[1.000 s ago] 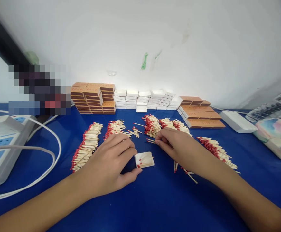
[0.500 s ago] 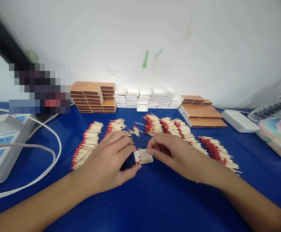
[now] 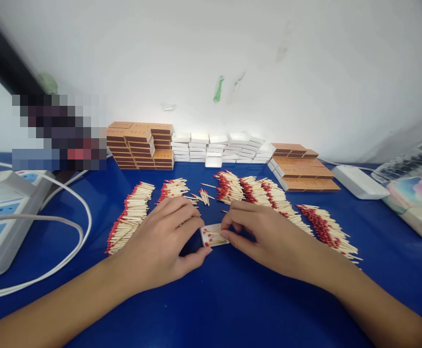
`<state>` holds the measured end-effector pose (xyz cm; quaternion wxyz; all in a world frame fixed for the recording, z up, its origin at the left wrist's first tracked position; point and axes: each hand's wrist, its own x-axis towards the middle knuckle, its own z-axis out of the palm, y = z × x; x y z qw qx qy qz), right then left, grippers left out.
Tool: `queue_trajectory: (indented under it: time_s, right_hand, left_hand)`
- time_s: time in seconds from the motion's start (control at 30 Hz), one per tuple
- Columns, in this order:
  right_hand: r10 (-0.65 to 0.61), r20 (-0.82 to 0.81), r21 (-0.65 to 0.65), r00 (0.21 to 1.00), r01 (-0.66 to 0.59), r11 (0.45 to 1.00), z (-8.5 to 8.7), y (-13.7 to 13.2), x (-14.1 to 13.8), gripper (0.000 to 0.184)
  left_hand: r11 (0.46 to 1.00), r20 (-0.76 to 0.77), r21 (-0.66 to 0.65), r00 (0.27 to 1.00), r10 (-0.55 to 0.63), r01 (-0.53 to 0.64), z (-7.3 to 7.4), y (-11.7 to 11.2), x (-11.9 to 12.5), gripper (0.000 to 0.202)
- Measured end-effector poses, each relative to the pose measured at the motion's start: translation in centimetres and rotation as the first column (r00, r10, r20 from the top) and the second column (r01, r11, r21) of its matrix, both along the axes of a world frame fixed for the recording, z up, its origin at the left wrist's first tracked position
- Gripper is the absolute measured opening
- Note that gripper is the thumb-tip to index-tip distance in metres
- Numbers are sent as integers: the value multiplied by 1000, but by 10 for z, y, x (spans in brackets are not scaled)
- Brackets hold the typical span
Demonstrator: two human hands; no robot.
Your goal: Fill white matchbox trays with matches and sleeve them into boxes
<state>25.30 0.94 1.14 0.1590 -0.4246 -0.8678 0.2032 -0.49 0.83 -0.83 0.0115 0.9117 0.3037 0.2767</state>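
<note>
A small white matchbox tray [image 3: 204, 241] lies on the blue table with several red-tipped matches in it. My left hand [image 3: 170, 237] steadies its left end, thumb at the near side and forefinger at the far side. My right hand [image 3: 250, 229] is closed in a pinch over the tray's right end, its fingertips on a match [image 3: 216, 234] whose red head points left into the tray. Behind my hands lie rows of loose matches, a left pile [image 3: 133, 212], a middle pile [image 3: 228, 187] and a right pile [image 3: 328, 229].
Brown matchboxes [image 3: 140, 145] are stacked at the back left, with more brown boxes [image 3: 301, 169] at the back right. White trays [image 3: 199, 147] stand stacked between them. A power strip [image 3: 0, 212] with white cables is at the left; a tissue pack [image 3: 421, 203] lies far right.
My right hand has lowered its match into the tray, moving slightly left and down. More match heads now show in the tray. My left hand has stayed in place.
</note>
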Motion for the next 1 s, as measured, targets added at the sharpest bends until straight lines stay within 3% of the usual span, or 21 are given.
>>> queue_trajectory:
  time_s: [0.2, 0.7, 1.0]
  right_hand:
    - [-11, 15, 23, 1000, 11, 1000, 2, 1, 1, 11]
    - [10, 35, -133, 999, -5, 991, 5, 1, 0, 13]
    - [-23, 41, -77, 999, 26, 997, -4, 4, -1, 14]
  left_hand:
    - [1000, 1, 8, 1000, -18, 18, -1, -1, 0, 20]
    - [999, -1, -1, 999, -33, 33, -1, -1, -1, 19]
    - [1000, -9, 6, 1000, -28, 28, 0, 1, -1, 19]
